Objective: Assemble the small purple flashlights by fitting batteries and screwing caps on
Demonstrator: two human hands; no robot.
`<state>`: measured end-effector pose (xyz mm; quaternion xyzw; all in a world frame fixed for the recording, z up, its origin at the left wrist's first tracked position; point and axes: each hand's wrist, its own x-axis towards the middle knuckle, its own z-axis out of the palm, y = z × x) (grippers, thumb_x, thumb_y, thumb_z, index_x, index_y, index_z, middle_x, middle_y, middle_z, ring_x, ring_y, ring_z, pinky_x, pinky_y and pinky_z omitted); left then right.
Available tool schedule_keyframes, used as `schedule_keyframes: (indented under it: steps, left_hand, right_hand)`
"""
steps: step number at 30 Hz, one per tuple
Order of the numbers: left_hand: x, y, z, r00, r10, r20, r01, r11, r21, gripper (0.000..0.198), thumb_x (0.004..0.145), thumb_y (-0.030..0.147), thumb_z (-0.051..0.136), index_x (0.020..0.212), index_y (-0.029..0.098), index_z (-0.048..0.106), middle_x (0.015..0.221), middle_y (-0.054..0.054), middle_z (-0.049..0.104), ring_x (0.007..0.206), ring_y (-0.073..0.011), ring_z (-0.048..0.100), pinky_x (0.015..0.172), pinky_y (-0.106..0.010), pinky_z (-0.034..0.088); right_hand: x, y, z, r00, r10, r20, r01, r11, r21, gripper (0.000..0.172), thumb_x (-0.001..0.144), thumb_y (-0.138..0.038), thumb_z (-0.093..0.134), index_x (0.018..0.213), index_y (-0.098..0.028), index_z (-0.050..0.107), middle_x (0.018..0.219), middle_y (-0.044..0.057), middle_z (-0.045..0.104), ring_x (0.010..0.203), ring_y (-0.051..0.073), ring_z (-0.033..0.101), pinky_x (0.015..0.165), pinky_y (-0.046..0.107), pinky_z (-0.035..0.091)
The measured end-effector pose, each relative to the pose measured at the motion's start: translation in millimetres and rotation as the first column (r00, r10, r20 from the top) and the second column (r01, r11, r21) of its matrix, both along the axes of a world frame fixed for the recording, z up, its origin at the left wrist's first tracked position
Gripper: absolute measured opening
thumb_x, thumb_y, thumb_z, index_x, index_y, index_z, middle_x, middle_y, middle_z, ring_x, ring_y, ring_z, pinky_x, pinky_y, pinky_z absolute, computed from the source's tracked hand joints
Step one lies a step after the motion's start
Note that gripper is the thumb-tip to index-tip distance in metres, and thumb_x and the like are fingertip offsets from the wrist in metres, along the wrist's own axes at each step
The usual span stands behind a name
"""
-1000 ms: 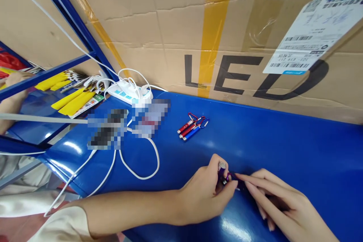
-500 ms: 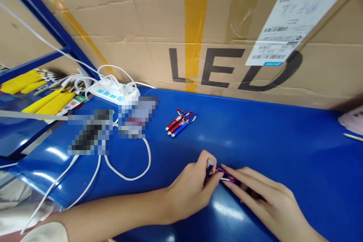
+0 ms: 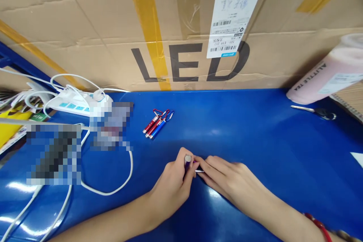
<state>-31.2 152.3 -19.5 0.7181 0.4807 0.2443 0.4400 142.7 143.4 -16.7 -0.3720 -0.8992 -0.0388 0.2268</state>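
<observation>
My left hand is wrapped around a small purple penlight, its silver round end poking up past the thumb and forefinger. Between the hands shows a bit of a purple carabiner clip with a silver gate. The fingertips of my right hand pinch this clip and hide most of it. Beyond my hands, two red penlights and a blue penlight lie side by side on the blue table, each with a matching carabiner.
A white power strip with plugged cables stands at the back left, near two pixelated items. A large cardboard box walls off the back. On the right are a pink drink cup and a key.
The view has swung right, bringing the cup and key into sight. My right hand has closed in against my left, covering more of the purple carabiner.
</observation>
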Motion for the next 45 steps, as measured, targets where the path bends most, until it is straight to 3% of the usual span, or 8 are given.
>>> schedule_keyframes:
  steps: [5, 14, 22, 26, 38, 45]
  left_hand:
    - [1, 3, 2.1, 1.000, -0.022, 0.007, 0.022, 0.999, 0.048, 0.014, 0.091, 0.023, 0.036, 0.077, 0.021, 0.035, 0.066, 0.004, 0.046, 0.060, -0.0109, 0.055, 0.055, -0.021, 0.040]
    - [0, 1, 2.7, 0.999, -0.046, 0.025, 0.045, 0.999, 0.018, 0.011, 0.092, 0.023, 0.037, 0.081, 0.021, 0.034, 0.069, 0.004, 0.051, 0.062, -0.0108, 0.057, 0.056, -0.020, 0.041]
    - [1, -2, 4.0, 0.999, -0.021, 0.042, 0.018, 0.998, 0.064, 0.014, 0.088, 0.025, 0.048, 0.086, 0.022, 0.035, 0.064, 0.007, 0.046, 0.050, -0.0082, 0.044, 0.048, -0.019, 0.036]
    - [2, 0, 1.7, 0.997, -0.020, 0.076, 0.019, 1.000, 0.018, 0.014, 0.088, 0.025, 0.047, 0.089, 0.022, 0.034, 0.065, 0.006, 0.048, 0.049, -0.0085, 0.044, 0.046, -0.019, 0.036]
    - [4, 3, 1.2, 0.991, 0.056, 0.120, -0.067, 0.994, 0.086, 0.024, 0.080, 0.018, 0.057, 0.076, 0.022, 0.034, 0.057, 0.009, 0.044, 0.048, -0.0068, 0.040, 0.047, -0.017, 0.035]
    - [7, 5, 4.3, 0.983, 0.095, 0.155, -0.090, 0.995, -0.038, 0.026, 0.077, 0.017, 0.061, 0.079, 0.022, 0.035, 0.079, 0.005, 0.066, 0.051, -0.0068, 0.045, 0.050, -0.019, 0.037]
  right_hand:
    - [-1, 1, -2.4, 1.000, 0.000, -0.010, 0.000, 1.000, -0.008, 0.030, 0.096, -0.019, 0.032, 0.094, -0.011, 0.060, 0.072, 0.004, 0.060, 0.064, 0.015, 0.062, 0.045, 0.026, 0.044]
    - [1, 2, -1.2, 0.998, 0.003, -0.069, -0.006, 0.999, -0.048, 0.033, 0.096, -0.019, 0.032, 0.080, -0.013, 0.061, 0.064, 0.001, 0.055, 0.056, 0.014, 0.055, 0.041, 0.028, 0.036]
    - [8, 6, 0.8, 0.983, 0.000, -0.184, -0.007, 0.999, -0.037, 0.028, 0.095, -0.018, 0.035, 0.091, -0.007, 0.061, 0.066, 0.003, 0.057, 0.058, 0.013, 0.056, 0.046, 0.024, 0.043]
    - [10, 8, -0.4, 0.975, -0.021, -0.221, 0.011, 0.999, -0.049, 0.026, 0.094, -0.017, 0.037, 0.092, -0.007, 0.060, 0.066, 0.003, 0.058, 0.057, 0.013, 0.056, 0.048, 0.023, 0.045]
    - [9, 6, 1.6, 0.970, -0.032, -0.240, 0.017, 0.998, -0.066, 0.031, 0.097, -0.024, 0.032, 0.101, -0.009, 0.059, 0.073, 0.005, 0.063, 0.063, 0.012, 0.061, 0.050, 0.021, 0.046]
    - [15, 15, 2.2, 0.985, -0.138, -0.106, 0.129, 0.988, -0.084, 0.050, 0.100, -0.029, 0.016, 0.097, -0.010, 0.063, 0.079, 0.007, 0.068, 0.068, 0.014, 0.066, 0.051, 0.021, 0.050]
